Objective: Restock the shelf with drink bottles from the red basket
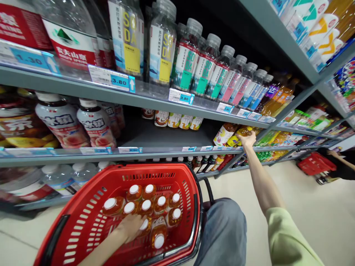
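Light green sleeve (291, 236) nearest, right arm (260, 181) extended to the shelf (169, 139)

Your right hand (247, 139) is at the shelf's front edge, its fingers drawn around a yellow-labelled bottle (234, 140) below the upper shelf (155, 99). (The far side is hidden; depth of grip is unconfirmed.) Your left hand (130, 225) is inside the red basket (116, 179), fingers at a white-capped bottle (144, 224); whether they are closed on it cannot be determined.

Handling, as judged: both bottles appear filled, so expect appreciable weight for their size, smooth walls liable to slip if damp, and some give under pressure. You should take hold around the body below the cap, not by the cap alone.

Clearances: the upper shelf's lip limits lift above your right hand, and a pale-labelled bottle (223, 135) sits just beside; the open side faces you. Capped bottles crowd your left hand, some tilted. The basket's left end offers bare room; its black handle (208, 190) projects beside your knee (226, 229).
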`<move>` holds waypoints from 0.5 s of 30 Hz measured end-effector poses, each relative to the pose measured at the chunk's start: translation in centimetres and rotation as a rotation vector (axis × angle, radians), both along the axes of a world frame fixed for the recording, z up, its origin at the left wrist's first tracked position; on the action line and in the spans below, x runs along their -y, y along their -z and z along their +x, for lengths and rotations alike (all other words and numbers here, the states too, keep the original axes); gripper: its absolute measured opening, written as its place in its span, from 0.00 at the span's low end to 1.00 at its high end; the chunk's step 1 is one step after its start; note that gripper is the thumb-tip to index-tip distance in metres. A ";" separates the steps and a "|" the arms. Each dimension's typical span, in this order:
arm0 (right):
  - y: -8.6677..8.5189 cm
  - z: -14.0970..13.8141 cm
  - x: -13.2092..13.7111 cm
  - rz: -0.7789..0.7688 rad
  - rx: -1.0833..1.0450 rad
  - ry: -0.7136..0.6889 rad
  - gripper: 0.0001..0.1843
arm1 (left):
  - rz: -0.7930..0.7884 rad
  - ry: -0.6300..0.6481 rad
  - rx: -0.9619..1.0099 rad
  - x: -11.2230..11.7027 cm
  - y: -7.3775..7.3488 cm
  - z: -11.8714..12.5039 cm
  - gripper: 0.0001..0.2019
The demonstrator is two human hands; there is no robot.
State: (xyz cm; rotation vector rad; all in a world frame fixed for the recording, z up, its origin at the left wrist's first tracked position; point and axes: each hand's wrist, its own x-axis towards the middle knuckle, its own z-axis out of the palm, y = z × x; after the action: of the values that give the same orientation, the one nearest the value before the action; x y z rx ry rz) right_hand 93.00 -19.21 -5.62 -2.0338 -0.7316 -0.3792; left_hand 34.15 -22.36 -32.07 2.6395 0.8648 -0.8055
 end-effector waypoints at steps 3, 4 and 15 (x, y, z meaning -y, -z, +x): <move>-0.8 -0.4 -1.2 -0.049 0.012 -0.070 0.32 | 0.008 -0.011 -0.010 0.1 0.3 -0.1 0.30; -1.1 -0.4 -1.6 -0.076 0.015 -0.091 0.27 | 0.013 -0.013 -0.010 0.1 0.5 -0.2 0.31; -2.2 1.8 -2.4 -0.322 0.102 -0.066 0.21 | -0.010 0.023 -0.058 0.2 -1.0 0.4 0.31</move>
State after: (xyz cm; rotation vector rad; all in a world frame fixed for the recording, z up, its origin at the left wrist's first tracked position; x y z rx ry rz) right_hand 94.77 -16.84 -3.44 -2.2960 -0.9714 -0.3465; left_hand 34.53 -22.55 -31.06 2.6343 0.8435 -0.8933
